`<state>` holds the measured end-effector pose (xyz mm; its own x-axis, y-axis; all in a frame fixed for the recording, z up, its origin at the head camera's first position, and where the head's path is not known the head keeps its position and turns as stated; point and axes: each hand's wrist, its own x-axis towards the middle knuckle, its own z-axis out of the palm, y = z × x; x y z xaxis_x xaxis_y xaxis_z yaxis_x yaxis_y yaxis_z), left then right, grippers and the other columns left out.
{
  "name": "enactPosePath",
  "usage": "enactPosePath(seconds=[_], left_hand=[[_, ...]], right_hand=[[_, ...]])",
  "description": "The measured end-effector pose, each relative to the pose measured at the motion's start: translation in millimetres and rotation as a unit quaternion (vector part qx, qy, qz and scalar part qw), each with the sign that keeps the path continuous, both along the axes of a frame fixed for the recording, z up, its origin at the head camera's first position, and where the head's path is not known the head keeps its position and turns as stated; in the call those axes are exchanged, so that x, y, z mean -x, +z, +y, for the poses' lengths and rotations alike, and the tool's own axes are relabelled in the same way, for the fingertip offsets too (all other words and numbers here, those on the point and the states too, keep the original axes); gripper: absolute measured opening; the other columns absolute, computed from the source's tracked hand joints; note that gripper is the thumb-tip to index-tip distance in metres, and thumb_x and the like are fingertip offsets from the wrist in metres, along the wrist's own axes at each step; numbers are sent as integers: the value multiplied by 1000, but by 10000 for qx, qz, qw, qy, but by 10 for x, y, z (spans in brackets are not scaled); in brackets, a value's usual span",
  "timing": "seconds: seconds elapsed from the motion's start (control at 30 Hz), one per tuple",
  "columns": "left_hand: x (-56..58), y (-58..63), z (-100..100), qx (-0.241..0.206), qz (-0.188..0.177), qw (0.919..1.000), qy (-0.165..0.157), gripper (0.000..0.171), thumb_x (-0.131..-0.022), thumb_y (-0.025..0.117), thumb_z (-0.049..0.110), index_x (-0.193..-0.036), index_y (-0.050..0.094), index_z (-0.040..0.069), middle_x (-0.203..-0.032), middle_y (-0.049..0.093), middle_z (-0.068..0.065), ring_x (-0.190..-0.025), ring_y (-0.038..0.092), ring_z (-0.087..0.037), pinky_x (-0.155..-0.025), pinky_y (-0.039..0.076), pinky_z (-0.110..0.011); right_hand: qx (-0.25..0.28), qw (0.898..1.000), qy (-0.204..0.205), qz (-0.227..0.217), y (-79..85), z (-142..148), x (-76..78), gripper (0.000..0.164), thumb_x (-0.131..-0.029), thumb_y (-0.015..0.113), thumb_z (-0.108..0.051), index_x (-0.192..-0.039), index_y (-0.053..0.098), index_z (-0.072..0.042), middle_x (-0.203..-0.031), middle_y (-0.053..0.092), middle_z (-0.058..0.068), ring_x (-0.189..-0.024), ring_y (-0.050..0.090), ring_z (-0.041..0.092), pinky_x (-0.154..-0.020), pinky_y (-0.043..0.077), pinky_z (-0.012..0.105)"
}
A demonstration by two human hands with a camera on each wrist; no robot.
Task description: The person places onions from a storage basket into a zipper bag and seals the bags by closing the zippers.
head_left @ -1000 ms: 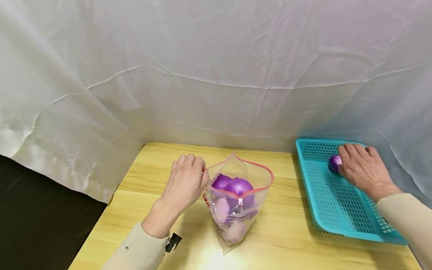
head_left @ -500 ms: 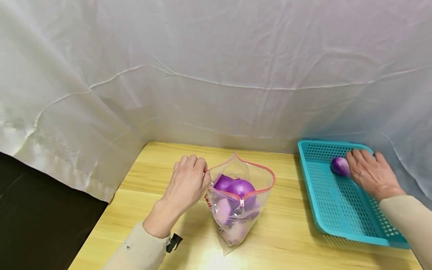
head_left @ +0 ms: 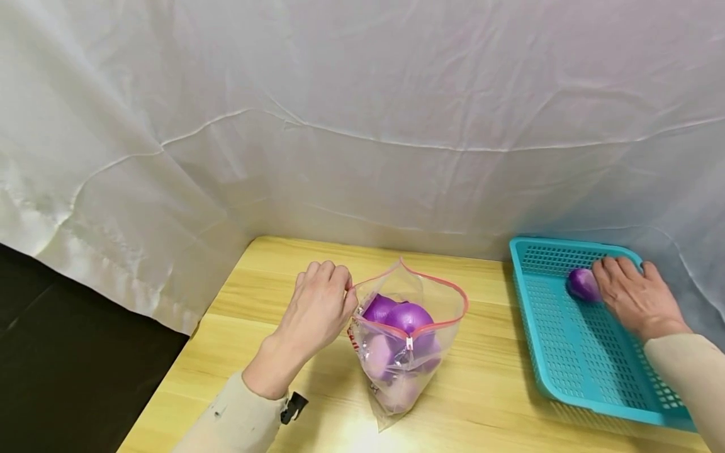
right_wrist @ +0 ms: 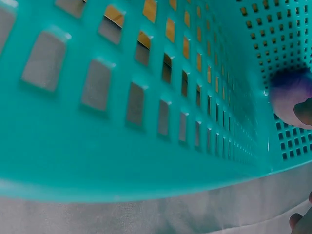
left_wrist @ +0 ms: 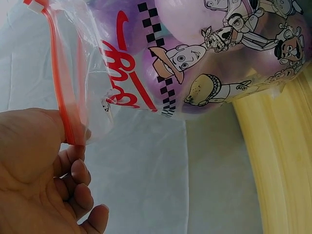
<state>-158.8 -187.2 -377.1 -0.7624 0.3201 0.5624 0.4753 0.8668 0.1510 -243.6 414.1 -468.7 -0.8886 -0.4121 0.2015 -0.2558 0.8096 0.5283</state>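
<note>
In the head view my left hand [head_left: 321, 308] pinches the left edge of a clear zip bag [head_left: 421, 355] with a red-edged, gaping mouth. Several purple onions [head_left: 409, 317] sit inside it. The left wrist view shows the thumb and forefinger on the bag's red zip strip [left_wrist: 64, 105], with cartoon prints on the plastic. My right hand [head_left: 637, 296] is over the far right of a turquoise basket [head_left: 557, 390], beside a lone purple-and-white onion [head_left: 582, 285]. In the right wrist view its thumb [right_wrist: 304, 111] meets the onion; the other fingers [right_wrist: 296, 222] appear apart from it.
The basket stands on the right of a wooden table [head_left: 481, 377]. A pale cloth [head_left: 396, 126] hangs behind and around the sides. Dark floor [head_left: 68, 352] shows past the table's left edge.
My right hand has shifted right relative to the onion in the basket, so more of the onion shows. The left hand keeps its pinch on the bag. The head view has turned slightly left.
</note>
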Motion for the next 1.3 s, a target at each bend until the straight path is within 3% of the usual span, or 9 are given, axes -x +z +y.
enactPosePath(seconds=[0.17,0.33,0.53,0.63,0.8,1.03,1.2,1.3], left_hand=[[1,-2,-2,12,-15,10000,-35,11,-92,68,13,-84,60,12,-78,51,0,-75,46,-24,-67,36,-36],[-1,-6,-3,42,-40,10000,-51,11,-92,68,14,-85,60,12,-78,52,0,-75,46,-24,-67,36,-35],[2,-12,4,46,-15,10000,-17,12,-92,68,14,-84,59,13,-78,51,0,-76,46,-25,-68,35,-35],[7,-14,10,48,-42,10000,-9,12,-92,68,14,-84,59,12,-78,51,0,-76,45,-25,-68,35,-35],[7,-18,6,97,-88,9999,12,12,-91,69,15,-85,60,12,-79,52,0,-76,45,-25,-68,35,-35],[2,-23,9,86,-111,9999,-2,10,-92,68,15,-86,60,13,-80,52,0,-77,46,-24,-69,36,-35],[4,-32,12,91,-159,9998,10,10,-92,68,15,-86,60,13,-80,52,0,-77,46,-24,-69,37,-36],[7,-40,11,90,-169,9998,27,11,-92,68,16,-86,59,13,-80,52,0,-77,46,-24,-69,37,-36]], right_hand=[[-391,9986,310,-148,-50,64,20,61,-85,68,15,-141,47,5,-137,45,29,-128,41,50,-98,38,67],[-756,9943,732,-153,-122,104,39,75,-80,74,14,-146,41,1,-143,47,25,-129,44,48,-97,40,66],[-1134,9912,604,-333,-182,72,96,81,-78,82,9,-148,44,-2,-149,47,21,-130,45,44,-97,41,65],[-1029,9927,486,-389,-232,57,131,80,-77,83,11,-147,48,-2,-146,46,23,-128,45,45,-94,41,65],[-863,9956,188,-311,-343,35,205,65,-83,81,6,-141,52,1,-131,45,28,-116,44,46,-86,40,59],[-751,9967,-41,-315,-375,41,230,56,-87,80,2,-135,51,-1,-120,43,27,-104,42,43,-80,37,54],[-580,9981,-35,-227,-389,40,244,48,-88,78,1,-127,49,2,-116,42,28,-101,41,44,-79,37,54],[-342,9992,172,-116,-391,38,261,49,-86,80,-6,-124,50,4,-116,44,29,-102,42,45,-79,39,56]])
